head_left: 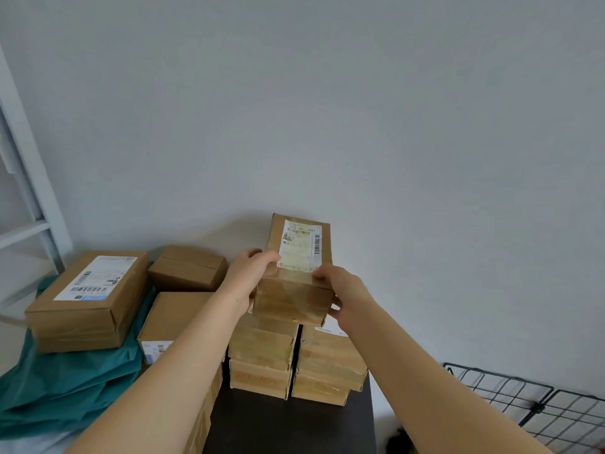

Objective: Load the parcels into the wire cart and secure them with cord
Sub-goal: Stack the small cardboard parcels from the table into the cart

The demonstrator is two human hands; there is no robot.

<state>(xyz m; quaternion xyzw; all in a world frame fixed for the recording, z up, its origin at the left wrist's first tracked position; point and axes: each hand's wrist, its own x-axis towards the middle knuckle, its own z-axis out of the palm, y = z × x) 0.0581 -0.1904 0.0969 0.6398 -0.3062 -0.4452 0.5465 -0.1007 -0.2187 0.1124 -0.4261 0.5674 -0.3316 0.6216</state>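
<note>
A brown taped parcel with a white shipping label on top sits uppermost on two stacks of similar parcels. My left hand grips its left side with the thumb over the top edge. On the other side my right hand holds its right edge and near corner, fingers curled round it. The black wire cart shows at the lower right, its grid panels low against the wall. No cord is in view.
The stacks stand on a dark table. To the left lie a large labelled box, a small plain box and another box on teal cloth. A white frame leans at far left.
</note>
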